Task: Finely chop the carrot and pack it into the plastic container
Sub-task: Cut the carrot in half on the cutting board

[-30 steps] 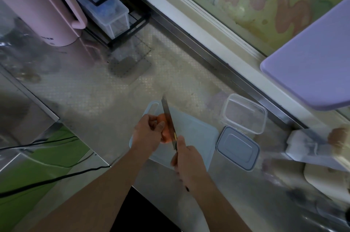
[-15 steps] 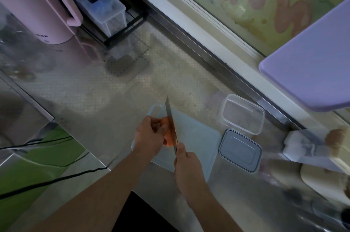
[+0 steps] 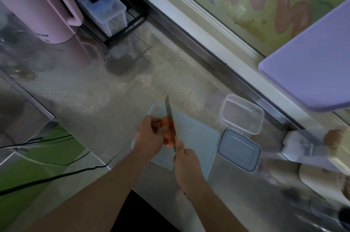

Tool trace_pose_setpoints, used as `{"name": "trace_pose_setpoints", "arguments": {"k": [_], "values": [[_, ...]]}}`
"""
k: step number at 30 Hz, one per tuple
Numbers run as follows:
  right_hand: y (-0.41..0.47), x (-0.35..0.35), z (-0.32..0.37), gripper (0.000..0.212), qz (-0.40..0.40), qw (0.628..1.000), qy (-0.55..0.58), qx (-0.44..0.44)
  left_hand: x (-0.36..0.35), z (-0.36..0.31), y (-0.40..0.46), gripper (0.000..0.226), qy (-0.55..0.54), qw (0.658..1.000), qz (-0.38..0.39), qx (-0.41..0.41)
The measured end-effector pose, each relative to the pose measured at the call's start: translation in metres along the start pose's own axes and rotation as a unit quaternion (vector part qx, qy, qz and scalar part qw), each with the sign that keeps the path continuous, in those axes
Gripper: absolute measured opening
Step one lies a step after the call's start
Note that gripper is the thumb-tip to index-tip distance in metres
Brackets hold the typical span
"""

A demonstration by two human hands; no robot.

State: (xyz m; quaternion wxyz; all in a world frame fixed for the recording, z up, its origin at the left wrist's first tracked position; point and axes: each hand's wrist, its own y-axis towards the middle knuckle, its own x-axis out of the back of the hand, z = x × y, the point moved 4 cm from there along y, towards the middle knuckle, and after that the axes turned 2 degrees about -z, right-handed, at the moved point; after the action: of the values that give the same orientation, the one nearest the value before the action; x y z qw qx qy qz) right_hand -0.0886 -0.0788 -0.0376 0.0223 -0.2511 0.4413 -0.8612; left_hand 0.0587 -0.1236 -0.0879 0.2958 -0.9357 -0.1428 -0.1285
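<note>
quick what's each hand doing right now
Left hand: holds the carrot on the cutting board.
Right hand: grips the knife, blade against the carrot.

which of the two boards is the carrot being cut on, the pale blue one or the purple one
The pale blue board, lying flat on the counter under both hands and the carrot. The purple board is off at the right edge, with nothing on it.

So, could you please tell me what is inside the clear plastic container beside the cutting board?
Nothing shows inside the clear plastic container: it stands open, and the counter is seen through its base. Its lid lies beside it. The carrot is on the cutting board.
</note>
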Motion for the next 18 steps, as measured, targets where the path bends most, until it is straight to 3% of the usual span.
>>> {"name": "trace_pose_setpoints", "arguments": {"k": [6, 11, 18], "values": [[0.006, 0.008, 0.007, 0.049, 0.000, 0.999, 0.048, -0.021, 0.000, -0.009, -0.003, 0.024, 0.013, 1.000, -0.007, -0.004], [-0.006, 0.016, 0.015, 0.050, 0.063, 0.995, 0.066, -0.049, 0.001, -0.013, -0.002, 0.021, 0.005, 1.000, -0.013, 0.015], [-0.005, 0.013, 0.009, 0.054, 0.021, 0.996, 0.081, -0.028, -0.012, -0.016, -0.007, 0.018, 0.017, 0.999, -0.025, 0.011]]}}
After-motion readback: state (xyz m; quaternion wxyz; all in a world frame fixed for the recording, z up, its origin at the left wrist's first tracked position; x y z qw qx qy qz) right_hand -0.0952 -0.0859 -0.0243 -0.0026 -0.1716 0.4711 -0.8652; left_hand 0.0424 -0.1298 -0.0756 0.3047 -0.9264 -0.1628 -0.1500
